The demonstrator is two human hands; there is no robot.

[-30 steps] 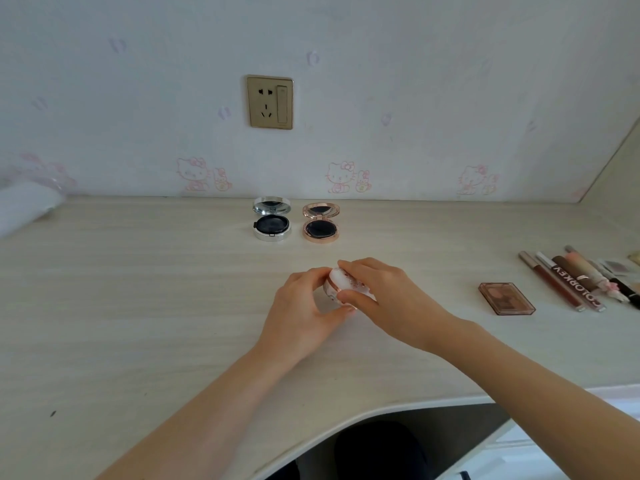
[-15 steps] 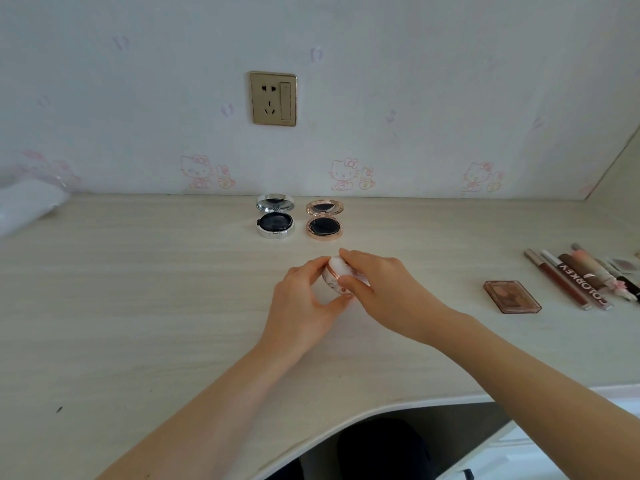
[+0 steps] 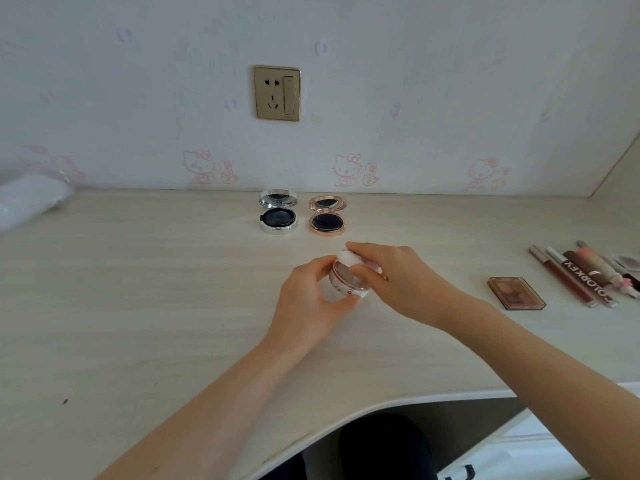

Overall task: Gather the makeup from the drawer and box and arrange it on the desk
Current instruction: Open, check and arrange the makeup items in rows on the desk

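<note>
Two hands meet over the middle of the counter (image 3: 138, 289) on a small white compact (image 3: 346, 282): left hand (image 3: 311, 299) grips its base, right hand (image 3: 398, 282) pinches its lid. Behind it, a silver compact (image 3: 278, 216) and a rose-gold compact (image 3: 327, 220) stand open.

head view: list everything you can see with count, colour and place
desk: 1, pale wood, across the view
white compact: 1, white with red marks, centre, in both grips
silver compact: 1, silver, open, back centre
rose-gold compact: 1, rose gold, open, right of the silver compact
palette: 1, brown, right side
lip tubes: several, brown and pink, far right
socket: 1, gold, on the wall
white bundle: 1, white, blurred, far left
left grip: 1, bare hand, holds the white compact's left side
right grip: 1, bare hand, fingers on its top
</note>
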